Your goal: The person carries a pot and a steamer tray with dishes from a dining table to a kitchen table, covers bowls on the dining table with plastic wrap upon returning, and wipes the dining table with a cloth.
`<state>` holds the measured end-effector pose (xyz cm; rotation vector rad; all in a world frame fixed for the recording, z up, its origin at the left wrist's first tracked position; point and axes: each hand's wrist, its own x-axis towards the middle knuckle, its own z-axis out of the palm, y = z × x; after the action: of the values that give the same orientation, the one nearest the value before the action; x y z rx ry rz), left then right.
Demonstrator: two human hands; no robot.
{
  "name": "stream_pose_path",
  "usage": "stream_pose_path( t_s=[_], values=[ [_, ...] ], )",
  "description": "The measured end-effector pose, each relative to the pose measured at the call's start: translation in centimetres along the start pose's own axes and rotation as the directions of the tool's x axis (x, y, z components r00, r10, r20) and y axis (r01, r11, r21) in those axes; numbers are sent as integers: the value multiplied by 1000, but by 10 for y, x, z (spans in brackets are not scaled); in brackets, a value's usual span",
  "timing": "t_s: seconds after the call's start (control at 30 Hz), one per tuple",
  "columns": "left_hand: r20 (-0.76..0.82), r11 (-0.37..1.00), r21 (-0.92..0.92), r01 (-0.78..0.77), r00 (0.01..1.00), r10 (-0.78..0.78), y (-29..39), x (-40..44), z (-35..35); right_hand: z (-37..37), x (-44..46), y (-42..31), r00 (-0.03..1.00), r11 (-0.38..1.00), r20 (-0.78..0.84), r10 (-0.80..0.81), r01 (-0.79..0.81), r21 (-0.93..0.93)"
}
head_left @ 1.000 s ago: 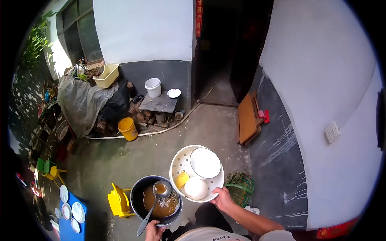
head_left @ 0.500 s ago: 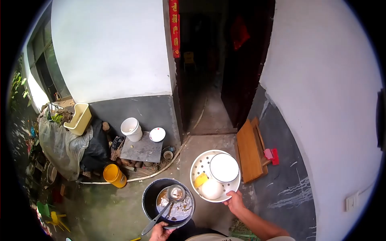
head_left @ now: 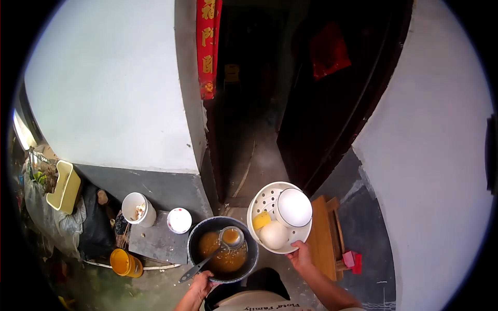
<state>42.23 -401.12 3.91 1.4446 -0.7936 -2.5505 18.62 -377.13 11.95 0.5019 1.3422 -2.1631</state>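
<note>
Pot [head_left: 194,245], basket [head_left: 266,197] nearer doorway [head_left: 249,129]; left hand [head_left: 201,284]: pot; right hand [head_left: 301,255]: basket

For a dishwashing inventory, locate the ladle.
In the head view, the ladle rests in the dark pot at the left hand, left of the white perforated basin.

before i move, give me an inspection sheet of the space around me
Surface: grey floor; grey slab at left bearing a white bucket and white dish.
Job's things: dark pot with brown liquid and ladle; holed basket with bowl, yellow block and round white thing.
Clutter: yellow bucket, cream tub, plastic sheeting, left.
Hands: left hand grips the pot's near edge; right hand grips the basket's rim.
Cables: no sure cable; a pale hose-like line on the floor.
Surroundings: dark open doorway ahead, wooden boards right.
</note>
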Motion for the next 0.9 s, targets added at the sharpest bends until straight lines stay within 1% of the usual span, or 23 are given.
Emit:
stream_pose_path(
  t_s=[0.03, 0.07, 0.1, 0.2, 0.23, 0.27, 0.33, 0.37, 0.4, 0.47, 0.5, 0.53, 0.6, 0.63, 0.73, 0.77, 0.87, 0.9],
  values=[
    [-12, 1000, 26, 4, 1000, -4, 7, 22, 13, 14, 13, -16, 1000, 1000, -23, 6, -6, 18],
    [-18, 999, 50, 3, 1000, -2, 27, 37, 45, 24, 35, -27, 1000, 1000, -15, 2, -1, 17],
    [-15, 999, 49, 23, 1000, -22, 35, 64, 62, 30, 60, -39, 1000, 1000, -4, -8, 8, 14],
    [124, 999, 10, 50, 991, -51, 61, 138, 123, 58, 138, -79, 999, 999, -10, -32, 32, 33],
    [142, 998, -18, 67, 988, -63, 69, 156, 145, 72, 156, -98, 1000, 999, -15, -27, 28, 39],
    [139, 997, -20, 69, 988, -65, 79, 175, 169, 83, 178, -114, 1000, 999, -21, -15, 16, 47],
    [128, 999, -20, 51, 991, -48, 105, 212, 216, 92, 240, -138, 999, 1000, -45, -12, 12, 9],
    [118, 998, -36, 53, 992, -48, 123, 219, 246, 103, 275, -161, 999, 1000, -31, -28, 27, -15],
    [127, 996, -37, 86, 989, -81, 133, 236, 262, 114, 302, -185, 999, 998, 20, -33, 34, -55],
    [8, 1000, -8, 9, 1000, -9, 153, 263, 299, 135, 348, -220, 994, 992, 111, -13, 27, -120],
    [-2, 999, -34, 21, 1000, -21, 170, 266, 318, 153, 367, -237, 991, 991, 130, -35, 51, -124],
    [19, 996, -77, 49, 999, -48, 178, 282, 322, 169, 384, -250, 988, 989, 154, -27, 49, -138],
    [-14, 992, -122, 39, 999, -41, 205, 288, 353, 195, 420, -274, 978, 983, 208, -24, 60, -172],
    [-6, 991, -134, 4, 1000, -5, 215, 295, 362, 209, 438, -280, 985, 980, 171, -29, 62, -187],
    [-59, 978, -206, -23, 998, 11, 242, 316, 388, 243, 478, -304, 962, 990, 271, 34, 6, -144],
    [-65, 970, -240, -19, 998, 3, 253, 329, 395, 254, 497, -305, 965, 987, 257, 49, -7, -159],
    [-155, 964, -261, -54, 988, 14, 285, 380, 405, 286, 552, -303, 976, 974, 198, 95, -51, -219],
    [-128, 952, -300, -60, 992, 22, 298, 387, 405, 300, 562, -300, 976, 970, 183, 120, -76, -229]
  ],
)
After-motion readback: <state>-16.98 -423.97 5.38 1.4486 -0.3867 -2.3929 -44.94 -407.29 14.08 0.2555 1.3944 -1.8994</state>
